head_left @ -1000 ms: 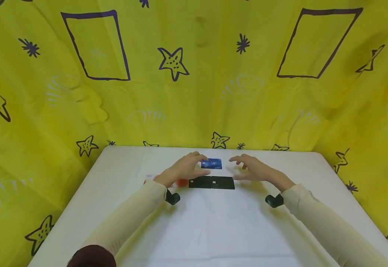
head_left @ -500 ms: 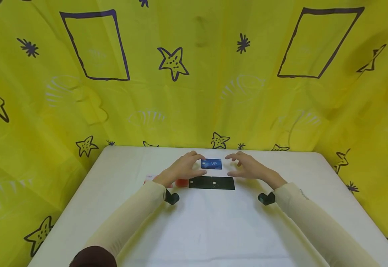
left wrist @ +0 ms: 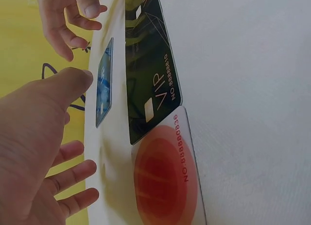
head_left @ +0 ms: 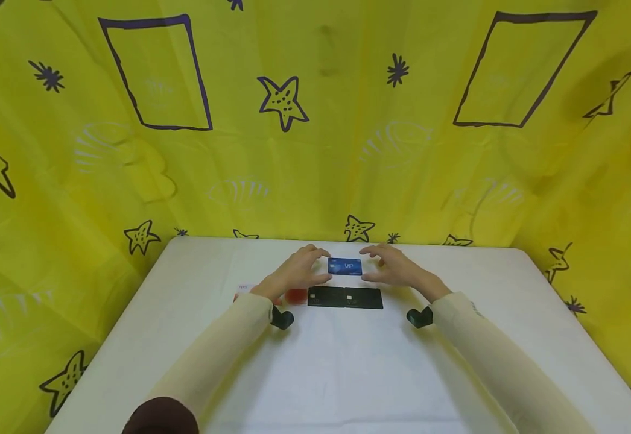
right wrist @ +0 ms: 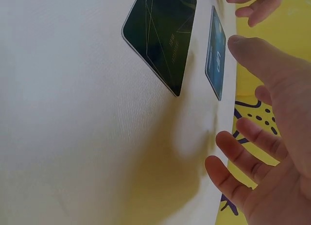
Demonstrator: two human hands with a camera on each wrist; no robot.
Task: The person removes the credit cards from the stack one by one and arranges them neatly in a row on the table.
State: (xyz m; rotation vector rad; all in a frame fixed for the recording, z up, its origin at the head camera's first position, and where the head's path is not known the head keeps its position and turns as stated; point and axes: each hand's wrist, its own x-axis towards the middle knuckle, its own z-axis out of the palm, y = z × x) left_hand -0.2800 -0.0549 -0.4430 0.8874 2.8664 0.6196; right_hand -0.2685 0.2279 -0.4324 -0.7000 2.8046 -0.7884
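A blue VIP card (head_left: 345, 266) lies flat on the white table near its back edge. My left hand (head_left: 300, 270) is at the card's left end, thumb and fingers spread apart, fingertips close to the corners. On the other side, my right hand (head_left: 394, 266) curves loosely by the right end in the same way. Both wrist views show bare space between thumb and fingers, with nothing held. Just in front of the blue card, two black VIP cards (head_left: 364, 298) lie end to end. A white card with red circles (left wrist: 165, 171) adjoins them on the left, partly hidden by my left wrist.
The white tabletop (head_left: 337, 374) stretches toward me and to both sides. Behind it hangs a yellow curtain (head_left: 326, 163) with drawn stars, close to the table's back edge. A dark round object (head_left: 160, 416) shows at the lower left, over my left sleeve.
My right hand has moved left, up to the right end of the blue card. My left hand has drawn back slightly to the left, off the card's edge. The cards have stayed put.
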